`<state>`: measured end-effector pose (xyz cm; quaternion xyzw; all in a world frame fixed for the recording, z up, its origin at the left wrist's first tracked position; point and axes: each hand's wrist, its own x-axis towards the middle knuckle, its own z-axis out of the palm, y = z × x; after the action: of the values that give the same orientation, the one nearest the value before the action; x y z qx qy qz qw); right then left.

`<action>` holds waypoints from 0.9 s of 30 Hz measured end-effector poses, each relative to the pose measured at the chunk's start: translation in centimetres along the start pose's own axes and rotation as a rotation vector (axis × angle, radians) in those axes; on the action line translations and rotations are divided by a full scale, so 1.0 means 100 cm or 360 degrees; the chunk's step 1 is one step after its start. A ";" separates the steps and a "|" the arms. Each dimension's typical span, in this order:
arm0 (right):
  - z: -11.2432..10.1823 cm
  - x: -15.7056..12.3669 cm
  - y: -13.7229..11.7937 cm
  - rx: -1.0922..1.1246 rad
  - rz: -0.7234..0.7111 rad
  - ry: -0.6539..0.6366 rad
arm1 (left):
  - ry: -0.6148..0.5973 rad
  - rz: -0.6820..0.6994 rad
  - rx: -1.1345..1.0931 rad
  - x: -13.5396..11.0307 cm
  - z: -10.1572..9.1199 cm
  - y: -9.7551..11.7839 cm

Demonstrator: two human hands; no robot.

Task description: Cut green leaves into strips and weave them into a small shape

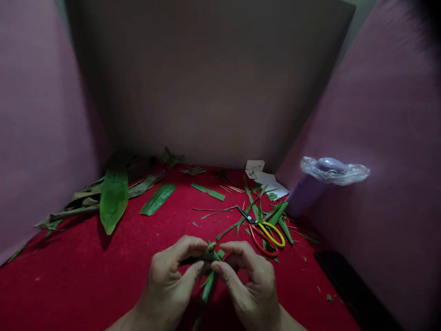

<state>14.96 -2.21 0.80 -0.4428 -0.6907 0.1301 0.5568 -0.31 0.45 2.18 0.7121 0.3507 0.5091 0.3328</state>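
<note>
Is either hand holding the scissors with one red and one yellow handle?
No, the scissors lie on the red tabletop, while the left hand and right hand hold a green leaf piece.

Fingers (pixel 237 250) partly hide the green leaf piece (pixel 207 288).

Greens on a red tabletop (pixel 86 280), between pink-mauve side walls (pixel 31 115).
At lower centre, the leaf piece (pixel 207 289) is mid-green with paler streaks; at left, the broad leaf (pixel 114 197) is bright green, yellower toward its tip, beside dull olive-brown dried leaves (pixel 81 208). Right of centre, the scissors (pixel 253 222) have dark blades, one red handle and one yellow. Farther right come white papers (pixel 267 180) with dark marks and a lilac container (pixel 305 193).
</note>
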 end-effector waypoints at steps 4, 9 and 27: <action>-0.002 -0.001 -0.001 -0.0148 -0.0163 0.0024 | 0.0111 0.0160 0.0126 -0.001 -0.002 0.001; -0.005 -0.001 -0.002 -0.0243 -0.0345 0.0015 | 0.0077 0.0240 0.0165 -0.003 -0.002 0.001; -0.007 0.006 -0.005 0.0056 -0.0178 -0.0105 | 0.0039 0.0150 0.0128 -0.005 -0.002 0.002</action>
<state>15.35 -2.26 1.83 -0.3892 -0.7298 0.1254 0.5479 -0.61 0.00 2.13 0.7345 0.3410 0.5183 0.2751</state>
